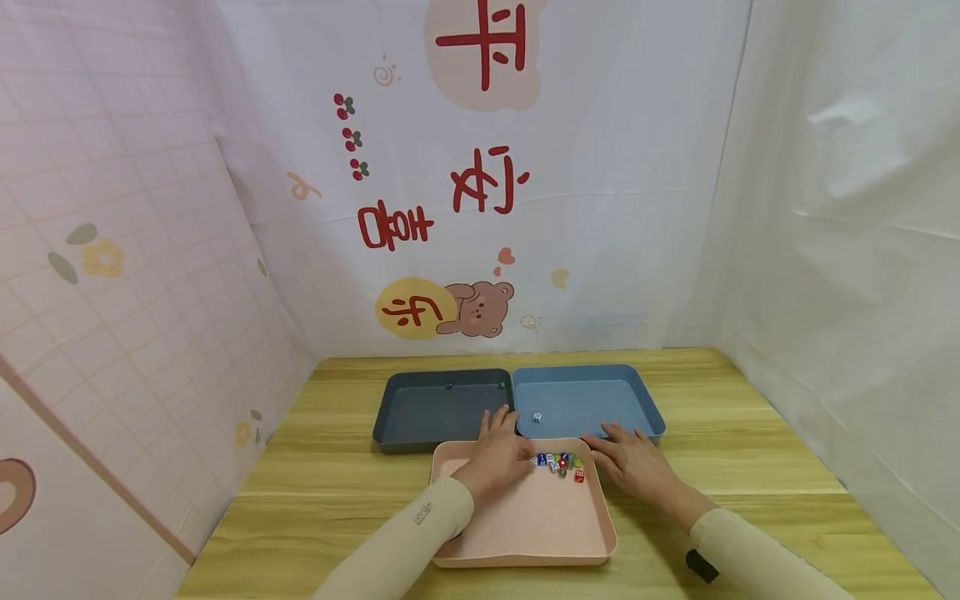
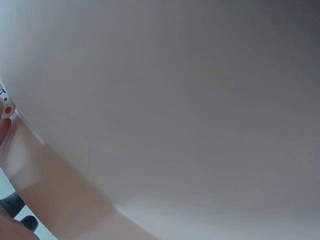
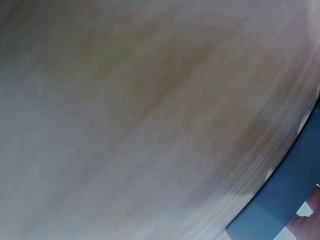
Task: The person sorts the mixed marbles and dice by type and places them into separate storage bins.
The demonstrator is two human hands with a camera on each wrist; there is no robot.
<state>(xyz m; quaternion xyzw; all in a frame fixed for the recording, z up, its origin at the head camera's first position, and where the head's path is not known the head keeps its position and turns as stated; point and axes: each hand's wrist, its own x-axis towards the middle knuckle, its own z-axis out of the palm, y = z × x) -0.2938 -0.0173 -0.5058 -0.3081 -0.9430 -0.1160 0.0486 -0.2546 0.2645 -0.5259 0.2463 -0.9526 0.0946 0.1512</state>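
My left hand [image 1: 498, 457] reaches over the far left part of the pink tray [image 1: 525, 525]. Its thumb and a finger pinch a white die [image 2: 7, 108], which shows a red dot in the left wrist view; the other fingers stretch forward. Beside these fingertips, coloured dice [image 1: 562, 463] lie bunched along the tray's far wall, among them blue, white, red, green and yellow ones. My right hand [image 1: 637, 462] rests with spread fingers by the pink tray's far right corner, near the front rim of the blue tray [image 1: 592, 396], and holds nothing.
Behind the pink tray stands a dark grey tray [image 1: 435, 412] with a dark die [image 1: 449, 385] and a green die [image 1: 502, 385]. One white die [image 1: 537, 417] lies in the blue tray. A black object [image 1: 701, 567] shows beneath the right sleeve. White printed sheets hang around the wooden table [image 1: 300, 492].
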